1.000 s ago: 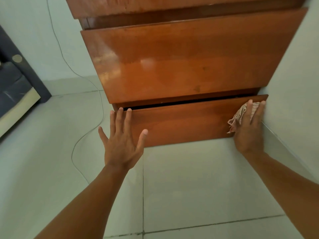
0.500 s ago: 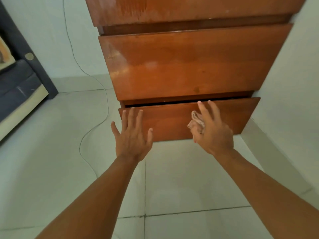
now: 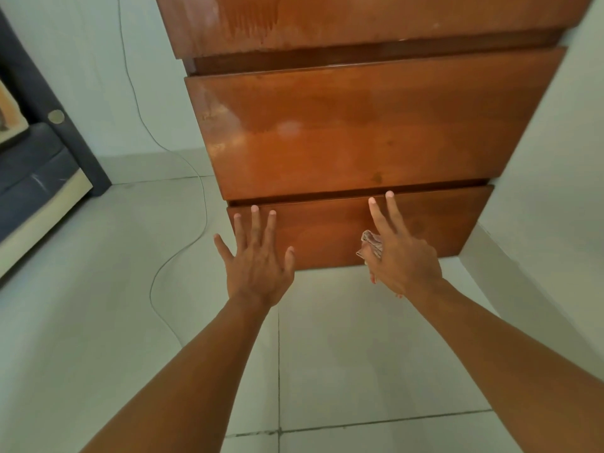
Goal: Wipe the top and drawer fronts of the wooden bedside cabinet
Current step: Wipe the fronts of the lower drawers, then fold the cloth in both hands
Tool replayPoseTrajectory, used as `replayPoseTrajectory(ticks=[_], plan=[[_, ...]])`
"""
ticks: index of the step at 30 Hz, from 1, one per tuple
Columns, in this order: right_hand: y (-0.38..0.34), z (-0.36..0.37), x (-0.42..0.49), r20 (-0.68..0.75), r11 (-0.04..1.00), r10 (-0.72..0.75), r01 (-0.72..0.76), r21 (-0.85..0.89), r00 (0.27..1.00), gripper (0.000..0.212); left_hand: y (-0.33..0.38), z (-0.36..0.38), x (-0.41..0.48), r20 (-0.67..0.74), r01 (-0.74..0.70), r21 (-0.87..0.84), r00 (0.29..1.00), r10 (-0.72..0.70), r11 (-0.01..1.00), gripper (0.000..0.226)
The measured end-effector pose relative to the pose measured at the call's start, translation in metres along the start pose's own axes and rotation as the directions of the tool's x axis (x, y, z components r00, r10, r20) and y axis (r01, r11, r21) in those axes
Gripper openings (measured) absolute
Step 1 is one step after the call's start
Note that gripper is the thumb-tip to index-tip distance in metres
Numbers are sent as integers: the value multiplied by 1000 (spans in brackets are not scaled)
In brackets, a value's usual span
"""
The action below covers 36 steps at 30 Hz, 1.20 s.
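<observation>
The wooden bedside cabinet [image 3: 359, 132] rises in front of me, glossy brown, seen from low down. Its bottom drawer front [image 3: 327, 233] stands slightly out, with a dark gap above it. My left hand [image 3: 258, 263] lies flat with spread fingers on the left end of that drawer front. My right hand [image 3: 402, 256] is at the middle of the same front. It holds a small pale patterned cloth [image 3: 371, 245] bunched under the palm, while two fingers stretch straight up to the drawer's top edge. Most of the cloth is hidden by the hand.
A thin cable [image 3: 183, 253] runs down the wall and snakes over the tiled floor [image 3: 327, 354] left of the cabinet. A dark upholstered piece of furniture [image 3: 32, 171] stands at the far left. A pale wall [image 3: 555, 158] closes in on the cabinet's right side.
My right hand has carried the cloth left along the bottom drawer front, from its right end to the middle. My left hand has stayed on the drawer's left end.
</observation>
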State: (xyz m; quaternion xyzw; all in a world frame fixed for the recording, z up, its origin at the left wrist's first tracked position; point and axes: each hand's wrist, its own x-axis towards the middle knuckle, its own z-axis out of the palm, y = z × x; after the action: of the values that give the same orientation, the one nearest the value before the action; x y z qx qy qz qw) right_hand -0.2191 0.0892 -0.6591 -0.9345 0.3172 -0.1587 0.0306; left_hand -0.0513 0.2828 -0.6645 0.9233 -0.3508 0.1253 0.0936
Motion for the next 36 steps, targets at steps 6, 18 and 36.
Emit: replayPoseTrajectory(ticks=[6, 18, 36], plan=[[3, 6, -1, -29, 1000, -2, 2, 28, 1000, 84, 0, 4, -2, 8, -7, -11, 1000, 8, 1000, 79], [-43, -193, -2, 268, 872, 59, -181, 455, 962, 48, 25, -217, 17, 434, -192, -21, 882, 182, 981, 81], [-171, -783, 113, 725, 499, -83, -601, 624, 684, 17, 58, -785, 155, 719, 277, -655, 515, 466, 704, 62]])
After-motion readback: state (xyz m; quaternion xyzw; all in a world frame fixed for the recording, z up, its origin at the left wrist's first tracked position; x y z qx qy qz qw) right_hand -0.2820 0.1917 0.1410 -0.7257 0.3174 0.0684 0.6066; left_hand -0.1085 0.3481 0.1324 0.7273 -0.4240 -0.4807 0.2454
